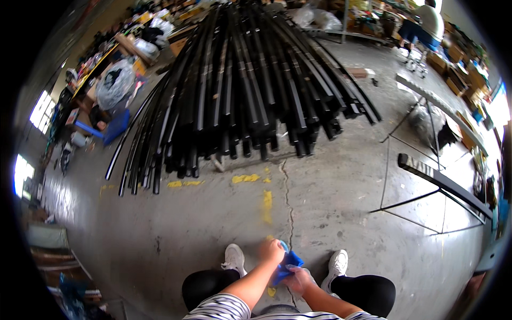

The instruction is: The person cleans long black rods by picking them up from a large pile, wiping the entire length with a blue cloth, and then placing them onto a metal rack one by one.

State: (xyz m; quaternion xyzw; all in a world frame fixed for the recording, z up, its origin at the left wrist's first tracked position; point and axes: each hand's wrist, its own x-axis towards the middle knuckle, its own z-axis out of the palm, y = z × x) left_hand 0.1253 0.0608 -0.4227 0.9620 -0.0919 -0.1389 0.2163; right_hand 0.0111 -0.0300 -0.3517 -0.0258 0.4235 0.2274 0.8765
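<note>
Between my knees, in front of my body, my two hands meet at a crumpled blue thing. It looks thin and soft, like a cloth or a glove, but its kind cannot be made out. My left hand is closed at its upper end, where a lighter blue bit shows beside the fingers. My right hand grips its lower part, and a thin clear film seems to cover that hand. Part of the blue thing lies hidden behind the fingers.
A big stack of long black bars lies ahead, ends toward me. A metal rack stands at right. Bagged goods and a blue crate are at left. A person sits far right. Yellow marks line the floor.
</note>
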